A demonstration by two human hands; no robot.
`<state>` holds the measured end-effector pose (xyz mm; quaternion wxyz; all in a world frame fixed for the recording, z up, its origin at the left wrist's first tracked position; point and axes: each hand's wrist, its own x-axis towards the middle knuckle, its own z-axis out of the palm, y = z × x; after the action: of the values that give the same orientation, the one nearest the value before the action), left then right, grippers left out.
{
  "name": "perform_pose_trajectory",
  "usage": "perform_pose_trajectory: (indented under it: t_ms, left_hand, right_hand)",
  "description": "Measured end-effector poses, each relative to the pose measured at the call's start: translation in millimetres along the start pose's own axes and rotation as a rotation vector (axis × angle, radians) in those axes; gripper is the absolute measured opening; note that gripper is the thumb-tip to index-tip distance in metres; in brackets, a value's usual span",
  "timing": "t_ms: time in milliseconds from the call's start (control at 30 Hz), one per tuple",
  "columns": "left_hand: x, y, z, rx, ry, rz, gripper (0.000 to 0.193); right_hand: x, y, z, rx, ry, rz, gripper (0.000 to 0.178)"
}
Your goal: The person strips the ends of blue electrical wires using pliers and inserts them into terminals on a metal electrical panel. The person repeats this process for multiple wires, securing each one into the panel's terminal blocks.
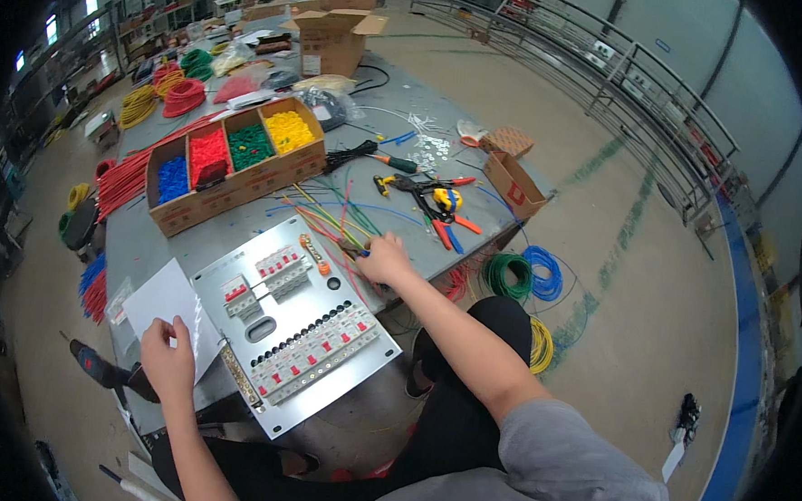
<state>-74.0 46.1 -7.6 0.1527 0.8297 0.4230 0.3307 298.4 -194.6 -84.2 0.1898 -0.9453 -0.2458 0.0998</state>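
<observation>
In front of me a silver metal panel (312,311) lies tilted on the table edge. It carries a long row of breakers (315,359) with red switches, a shorter breaker group (282,271) and brass terminal strips. My right hand (384,259) is closed at the panel's far right corner, around what looks like pliers (354,247); the fingers partly hide them. Loose red, yellow and green wires (339,222) run beside that hand. Over a white sheet of paper (167,297), left of the panel, my left hand (169,354) is loosely curled, thumb and forefinger apart, with nothing visible in it.
Beyond the panel stands a divided cardboard box (241,188) of blue, red, green and yellow small parts. Hand tools (435,202) lie to its right, near a small open carton (513,186). Wire coils (507,276) sit beyond the table's right edge. Red wires (132,182) lie at left.
</observation>
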Motion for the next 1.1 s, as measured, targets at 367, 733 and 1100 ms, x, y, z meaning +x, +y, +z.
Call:
perform_pose_trajectory:
  t_ms: [367, 733, 1100]
  left_hand:
    - [-15, 19, 34, -0.026, -0.097, 0.069, 0.035]
    - [-7, 35, 31, -0.258, -0.050, 0.144, 0.022]
    - [-1, 55, 7, -1.213, -0.380, -0.437, 0.034]
  right_hand:
    - [95, 191, -150, -0.087, 0.543, 0.473, 0.059]
    - [119, 239, -158, -0.442, 0.534, 0.176, 0.022]
    - [-40, -65, -162, 0.189, 0.071, -0.586, 0.026]
